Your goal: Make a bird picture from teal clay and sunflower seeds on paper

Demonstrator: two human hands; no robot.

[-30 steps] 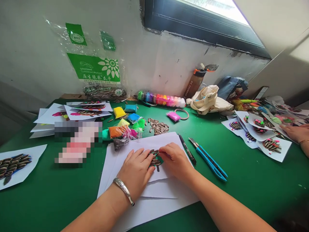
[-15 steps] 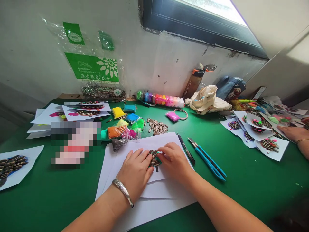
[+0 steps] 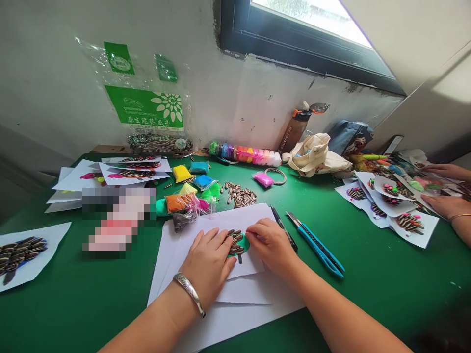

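Note:
Sunflower seeds [image 3: 233,241] lie in overlapping rows on a flat green clay patch [image 3: 243,243], stuck to white paper [image 3: 253,267]. A dark stem-like piece [image 3: 240,258] shows just below the patch. My left hand [image 3: 208,260], with a silver bangle at the wrist, rests flat on the paper, fingers stretched out, its fingertips at the left side of the seeds. At the patch's right edge is my right hand [image 3: 268,242], thumb and fingertips pinched together; whatever is between them is hidden.
Behind the paper are loose seeds [image 3: 241,194] and bagged clay [image 3: 182,202]. A black pen [image 3: 284,228] and blue utility knife [image 3: 320,250] lie to the right. Seed pictures sit left [image 3: 22,255] and right [image 3: 410,223]. Another person's hands [image 3: 443,206] work at far right.
My right hand has shifted slightly right, off the seeds, uncovering more green clay. My left hand stays on the paper. A second hand of the other person has come into view.

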